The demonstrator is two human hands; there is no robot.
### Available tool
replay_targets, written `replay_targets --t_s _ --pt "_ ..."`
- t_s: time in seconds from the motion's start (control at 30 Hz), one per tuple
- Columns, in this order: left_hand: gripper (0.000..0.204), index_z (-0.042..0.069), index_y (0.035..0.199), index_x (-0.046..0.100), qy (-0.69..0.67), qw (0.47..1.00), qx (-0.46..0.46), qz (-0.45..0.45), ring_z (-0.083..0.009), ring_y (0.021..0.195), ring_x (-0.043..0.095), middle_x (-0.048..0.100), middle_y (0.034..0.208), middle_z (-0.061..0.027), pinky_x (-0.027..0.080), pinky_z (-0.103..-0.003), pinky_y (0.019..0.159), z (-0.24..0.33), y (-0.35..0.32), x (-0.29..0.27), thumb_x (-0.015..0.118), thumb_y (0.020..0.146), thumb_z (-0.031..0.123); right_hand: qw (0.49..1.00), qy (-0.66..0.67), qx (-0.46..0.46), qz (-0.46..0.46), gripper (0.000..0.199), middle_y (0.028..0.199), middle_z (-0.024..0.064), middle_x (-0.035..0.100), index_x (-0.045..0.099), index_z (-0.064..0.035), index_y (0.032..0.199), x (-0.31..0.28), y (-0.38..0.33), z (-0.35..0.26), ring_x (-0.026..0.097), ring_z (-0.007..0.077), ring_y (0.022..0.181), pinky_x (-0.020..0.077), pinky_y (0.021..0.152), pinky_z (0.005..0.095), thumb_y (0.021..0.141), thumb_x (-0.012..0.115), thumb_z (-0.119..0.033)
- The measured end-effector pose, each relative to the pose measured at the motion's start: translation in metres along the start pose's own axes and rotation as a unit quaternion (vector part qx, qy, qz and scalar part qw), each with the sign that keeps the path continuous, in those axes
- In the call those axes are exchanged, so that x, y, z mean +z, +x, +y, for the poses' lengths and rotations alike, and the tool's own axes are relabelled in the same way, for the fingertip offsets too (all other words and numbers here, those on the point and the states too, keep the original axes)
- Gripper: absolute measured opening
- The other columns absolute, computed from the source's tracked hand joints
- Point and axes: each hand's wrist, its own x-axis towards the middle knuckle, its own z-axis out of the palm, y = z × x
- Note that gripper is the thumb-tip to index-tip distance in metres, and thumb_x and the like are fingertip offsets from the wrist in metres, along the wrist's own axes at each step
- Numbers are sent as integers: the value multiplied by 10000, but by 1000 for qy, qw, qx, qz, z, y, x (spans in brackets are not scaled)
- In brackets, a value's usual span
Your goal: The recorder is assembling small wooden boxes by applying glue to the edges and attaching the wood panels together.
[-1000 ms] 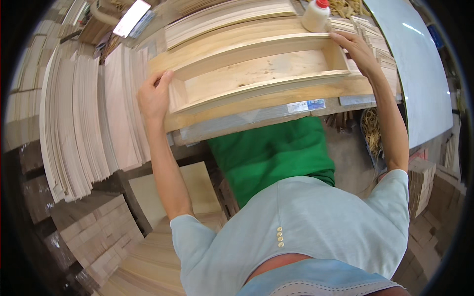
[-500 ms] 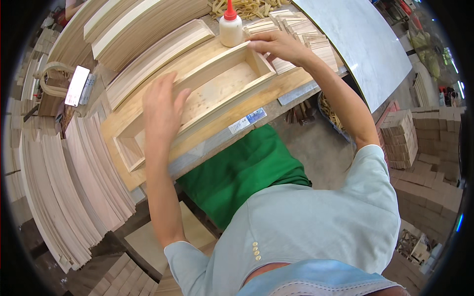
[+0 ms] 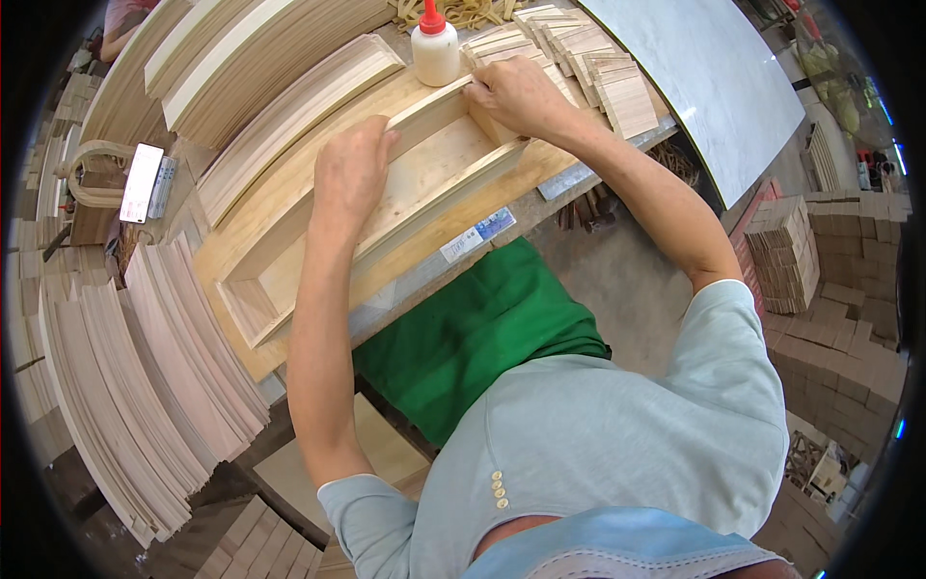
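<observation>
A long, shallow wooden box frame point(image 3: 289, 261) of pale planks lies on a plywood board on the workbench. My left hand point(image 3: 349, 174) rests curled over its far long wall near the middle. At the frame's right end, my right hand point(image 3: 518, 95) presses with bent fingers on the end piece and corner. A white glue bottle point(image 3: 435, 48) with a red cap stands just beyond that end. Both forearms reach up from the lower edge.
Stacks of thin wooden slats point(image 3: 135, 376) lie at the left and behind the frame. Small wood pieces point(image 3: 588, 68) pile at the right, beside a grey sheet point(image 3: 714, 77). A phone point(image 3: 141, 181) lies far left. Wooden blocks point(image 3: 820, 318) are stacked on the floor at right.
The view has swung, so the frame now runs diagonally. My left hand has slid along the far wall toward the middle; my right hand stays at the right end.
</observation>
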Motion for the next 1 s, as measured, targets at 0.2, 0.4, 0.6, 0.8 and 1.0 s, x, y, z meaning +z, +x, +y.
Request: replay_targets --t_s 0.2,0.4,0.6,0.8,1.0 --pt "179 8 846 596 0 1000 7 18 -386 770 611 625 783 -213 472 -459 661 -2 -2 2 598 861 187 990 103 37 -92 323 694 155 617 633 16 803 -10 5 8 617 241 667 496 599 386 878 585 -295" --pt "189 19 910 618 19 999 -31 -19 -377 808 615 636 845 -216 481 -455 682 5 -2 -3 593 867 201 894 373 195 -156 351 821 26 604 650 -45 945 -9 7 22 567 115 733 496 623 266 922 553 -381" --pt "280 36 1117 625 -1 987 17 158 -322 982 610 637 1069 -189 502 -384 793 -7 -22 -32 585 885 186 976 202 27 -75 546 1140 156 594 551 -36 1246 -9 13 19 571 258 1056 472 893 353 891 578 -449" --pt "244 -9 1081 624 -61 977 -143 149 -224 944 611 650 1007 -126 483 -326 814 12 -98 -96 616 878 127 952 -57 -289 -80 922 1393 200 377 326 -94 1420 -18 -3 -38 351 348 1297 315 1077 455 696 744 -484" --pt "229 -11 1099 599 -442 799 -405 -32 -161 914 606 654 991 -68 480 -282 815 16 -208 -60 594 885 71 934 -36 -321 -149 1001 1374 182 396 330 -108 1408 -9 4 -70 373 353 1274 312 1071 448 561 815 -330"
